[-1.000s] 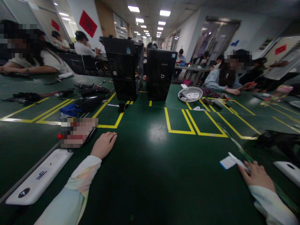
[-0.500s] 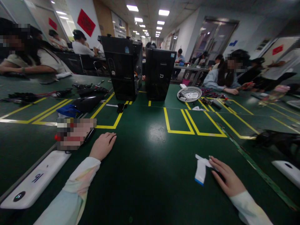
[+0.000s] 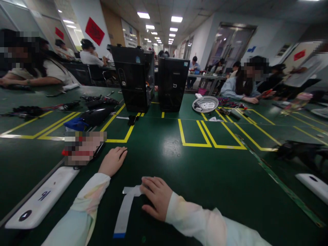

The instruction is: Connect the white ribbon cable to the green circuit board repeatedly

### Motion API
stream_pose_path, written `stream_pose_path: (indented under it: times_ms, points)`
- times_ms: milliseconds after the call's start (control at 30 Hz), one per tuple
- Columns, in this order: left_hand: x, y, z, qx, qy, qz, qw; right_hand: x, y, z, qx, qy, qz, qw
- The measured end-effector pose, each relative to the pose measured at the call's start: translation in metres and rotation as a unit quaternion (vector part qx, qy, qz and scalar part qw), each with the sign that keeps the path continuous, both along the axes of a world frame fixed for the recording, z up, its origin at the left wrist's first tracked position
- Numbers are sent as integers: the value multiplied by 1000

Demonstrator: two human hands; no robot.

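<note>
A white flat ribbon cable (image 3: 125, 212) with a blue end lies bent on the dark green tabletop. My right hand (image 3: 156, 196) has its fingers over the cable's upper end, gripping it from above, and the fingertips hide part of that end. The thumb sits apart, pointing left. Up and to the left of it, my left hand (image 3: 112, 161) rests palm down on the table, fingers stretched out, holding nothing. Close by that hand is a dark-edged item whose surface is blurred out.
A long white device (image 3: 42, 198) lies at the left. Two black computer towers (image 3: 171, 85) stand at the back centre. A white basket (image 3: 197, 104), yellow tape markings, cables and tools spread across the far table. Several people sit around.
My right hand has moved left across the table, carrying the ribbon cable along; its strip now stretches out toward me. My left hand has stayed in place.
</note>
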State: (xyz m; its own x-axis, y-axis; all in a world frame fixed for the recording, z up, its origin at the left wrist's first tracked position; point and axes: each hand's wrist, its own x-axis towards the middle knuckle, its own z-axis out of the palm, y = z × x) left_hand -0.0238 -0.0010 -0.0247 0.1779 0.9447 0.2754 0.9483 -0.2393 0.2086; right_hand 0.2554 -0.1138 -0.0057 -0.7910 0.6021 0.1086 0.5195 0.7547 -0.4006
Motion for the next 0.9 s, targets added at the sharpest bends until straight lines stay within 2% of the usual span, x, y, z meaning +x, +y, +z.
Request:
stream_pose_path:
  times_ms: [200,333,400,433,500,533,600,667,733,833,867,900]
  points:
    - [-3,2,-2,-1,-6,-6,1000,2,-1,-3,0,4,15,1000]
    - [-1,1,2,-8,-10,-4,1000,11,5,-12,39,-11,9,999]
    - [0,0,5,-16,-12,0,1000,27,18,-16,77,-20,-32,996]
    - [1,-1,6,-16,-11,0,1000,40,28,-18,100,-27,-74,992]
    - [2,-2,7,-8,-5,-4,1000,79,50,-23,143,-44,-208,967]
    - [3,-2,8,-3,0,-7,1000,104,60,-25,160,-49,-293,941]
    - [4,-2,8,0,9,-10,1000,162,73,-28,177,-66,-458,869]
    - [5,-3,8,-6,17,-7,1000,221,72,-28,173,-84,-599,777]
    - [5,-4,8,-11,25,-5,1000,274,56,-27,160,-86,-718,672]
    - [6,-6,8,-20,34,-2,999,333,18,-28,138,-78,-793,588]
    - [6,-6,8,-24,37,-1,999,348,6,-29,114,-75,-823,552]
    - [7,-6,8,-27,40,2,999,361,-6,-32,95,-73,-838,533]
